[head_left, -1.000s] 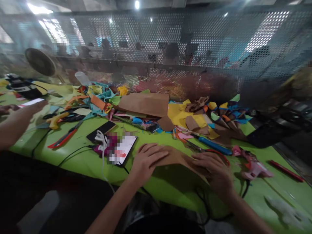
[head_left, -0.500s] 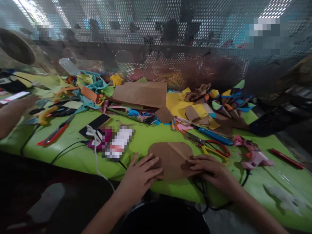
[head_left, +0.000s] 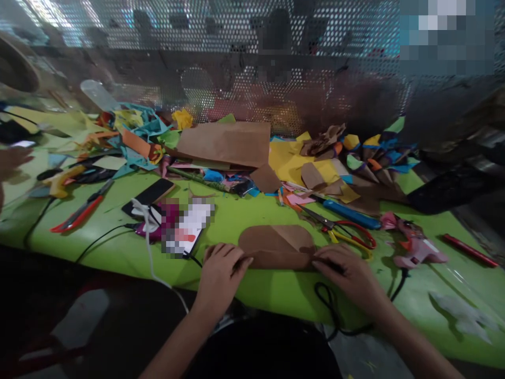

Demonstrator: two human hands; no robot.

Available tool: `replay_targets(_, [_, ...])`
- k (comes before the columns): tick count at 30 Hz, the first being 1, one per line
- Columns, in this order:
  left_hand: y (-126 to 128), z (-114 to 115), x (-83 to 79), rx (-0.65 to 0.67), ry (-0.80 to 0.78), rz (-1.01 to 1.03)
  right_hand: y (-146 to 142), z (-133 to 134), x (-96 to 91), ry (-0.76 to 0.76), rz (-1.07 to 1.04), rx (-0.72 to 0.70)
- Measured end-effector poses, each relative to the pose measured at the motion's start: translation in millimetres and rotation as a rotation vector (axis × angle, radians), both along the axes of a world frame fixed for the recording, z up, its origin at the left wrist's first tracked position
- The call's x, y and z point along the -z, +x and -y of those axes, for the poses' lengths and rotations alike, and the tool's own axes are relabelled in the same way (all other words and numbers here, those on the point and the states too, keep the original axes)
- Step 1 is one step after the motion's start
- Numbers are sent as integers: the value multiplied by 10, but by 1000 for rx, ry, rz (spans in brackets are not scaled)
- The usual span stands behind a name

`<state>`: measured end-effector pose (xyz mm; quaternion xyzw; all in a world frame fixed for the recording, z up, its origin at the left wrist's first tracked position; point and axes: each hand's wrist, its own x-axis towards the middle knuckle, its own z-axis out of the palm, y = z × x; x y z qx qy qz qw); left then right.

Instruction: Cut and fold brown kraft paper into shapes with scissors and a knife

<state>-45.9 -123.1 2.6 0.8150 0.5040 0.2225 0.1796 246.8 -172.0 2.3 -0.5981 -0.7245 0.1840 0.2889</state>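
A folded piece of brown paper (head_left: 276, 245) with rounded far corners lies on the green table (head_left: 252, 210) in front of me. My left hand (head_left: 221, 271) presses its left end with fingers curled over the near folded edge. My right hand (head_left: 349, 273) holds down the right end, fingers bent and close together on the fold. The near part of the paper is turned up along a straight crease between my two hands.
Red-and-yellow scissors (head_left: 347, 234), a blue-handled tool (head_left: 347, 213) and a pink glue gun (head_left: 414, 247) lie right of the paper. A phone (head_left: 185, 231) with cables sits to the left. Coloured paper scraps and a brown sheet (head_left: 224, 142) pile up behind. Another person's hand (head_left: 11, 158) is far left.
The brown paper has been folded up along its near edge. Both hands slid apart to its ends, and the view dipped lower.
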Motion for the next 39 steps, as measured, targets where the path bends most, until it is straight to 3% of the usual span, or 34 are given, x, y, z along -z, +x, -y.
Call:
replay_targets(7, [68,-36,9,-38,36,-115,-58,-37,-4,17,113,67])
replay_targets(20, [127,-63,-18,-36,88,-236,-112,-94,65,76,279,52])
replay_targets(27, [111,-37,-7,-50,85,-229,-122,-103,59,83,281,69])
replay_targets(31, [119,6,-19,-76,176,-187,-113,-103,88,78,305,55])
replay_targets(33, [155,25,-7,2,214,-206,-110,-103,101,82,320,52])
replay_targets(37, [254,45,108,339,148,-166,-129,-99,85,97,324,66])
replay_targets(39, [298,64,162,397,102,-127,-145,-96,65,109,326,70])
